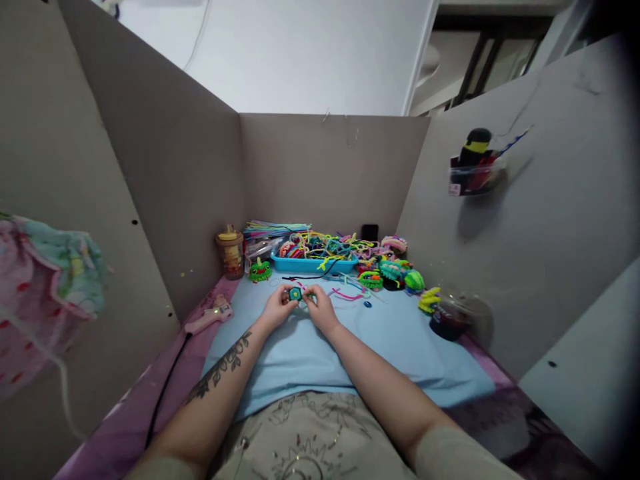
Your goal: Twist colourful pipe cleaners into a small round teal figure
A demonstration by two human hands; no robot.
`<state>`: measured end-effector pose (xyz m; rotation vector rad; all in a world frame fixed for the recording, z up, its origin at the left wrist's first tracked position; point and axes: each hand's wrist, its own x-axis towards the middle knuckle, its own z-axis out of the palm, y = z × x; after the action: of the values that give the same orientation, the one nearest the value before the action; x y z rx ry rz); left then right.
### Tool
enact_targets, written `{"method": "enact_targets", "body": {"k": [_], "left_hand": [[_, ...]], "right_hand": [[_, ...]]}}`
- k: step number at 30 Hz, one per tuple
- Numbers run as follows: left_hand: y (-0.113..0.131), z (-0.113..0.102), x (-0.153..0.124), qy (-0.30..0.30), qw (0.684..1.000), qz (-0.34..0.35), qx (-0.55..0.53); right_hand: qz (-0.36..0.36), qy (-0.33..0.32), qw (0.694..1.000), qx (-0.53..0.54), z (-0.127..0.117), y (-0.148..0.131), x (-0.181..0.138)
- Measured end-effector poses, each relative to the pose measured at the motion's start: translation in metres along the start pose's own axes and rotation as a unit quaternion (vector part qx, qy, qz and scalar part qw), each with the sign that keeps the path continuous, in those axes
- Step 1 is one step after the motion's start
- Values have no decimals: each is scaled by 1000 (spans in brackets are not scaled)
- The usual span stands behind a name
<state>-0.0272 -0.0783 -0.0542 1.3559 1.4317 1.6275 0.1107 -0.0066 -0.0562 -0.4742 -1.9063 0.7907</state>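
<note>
My left hand [279, 308] is closed in a pinch on a small teal piece with a yellow centre [295, 294], held just above the blue cloth [280, 363]. Close beside it, my right hand [321, 309] is also pinched, its fingertips at the piece's right edge. What those right fingertips grip is too small to make out. Pink and pale pipe cleaners [347, 295] lie to the right of my hands, along with a small dark blue oval piece [367, 304]. A black strand [305, 277] lies beyond my fingers.
A blue tray [315, 265] heaped with colourful pipe cleaners stands at the back. Left are a green frog-like figure [260, 271], a lidded cup [231, 253] and a pink corded glue gun [210, 318]. Fuzzy coloured figures [393, 270] and a dark cup [447, 321] stand right. Grey panels enclose the table.
</note>
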Motion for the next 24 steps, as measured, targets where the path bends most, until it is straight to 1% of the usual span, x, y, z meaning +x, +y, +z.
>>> {"method": "enact_targets", "body": {"k": [4,7,10,15,21,24], "left_hand": [[-4,-2,-3,5,989,75,125],[-6,-3,-5,9,980,98,171],[-5,-3,-5,11,979,102,175],[-4,-2,-5,14,985,92,147],[-7,-1,-3,-16,987,83,136],[-2,-1,-3,1,990,82,117]], "right_hand": [[30,1,999,34,0,3,2],[39,5,998,46,1,4,3],[51,19,996,68,2,3,3],[70,37,992,99,2,0,3],[31,30,998,51,-3,0,2],[23,33,998,39,-6,0,2]]}}
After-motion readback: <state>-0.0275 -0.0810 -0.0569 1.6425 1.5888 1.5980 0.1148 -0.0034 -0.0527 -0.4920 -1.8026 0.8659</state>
